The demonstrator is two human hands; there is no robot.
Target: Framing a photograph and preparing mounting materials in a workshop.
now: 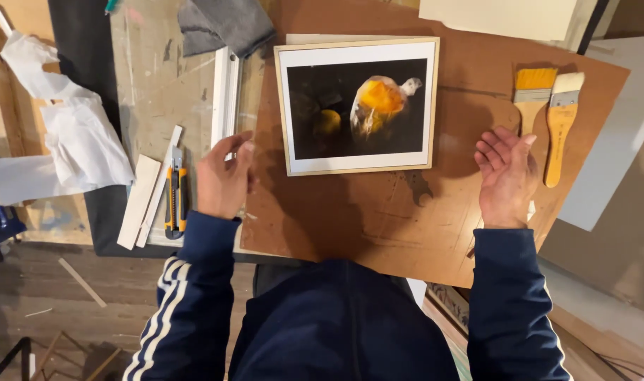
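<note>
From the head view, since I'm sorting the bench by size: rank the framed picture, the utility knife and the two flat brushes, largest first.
1. framed picture, clearly largest.
2. and 3. white-bristled brush and utility knife: similar length, too close to rank.
4. yellow-bristled brush, partly hidden by the right hand, so unsure.

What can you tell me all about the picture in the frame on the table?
The framed picture lies flat on a brown board, straight ahead between the two hands. Its thin frame looks like pale wood, with a white border inside. The photo is dark, showing a bright orange-yellow rounded shape with a whitish end and a dimmer yellow round shape beside it. Neither the left hand nor the right hand touches it. A pale sheet pokes out beneath its top edge.
</note>
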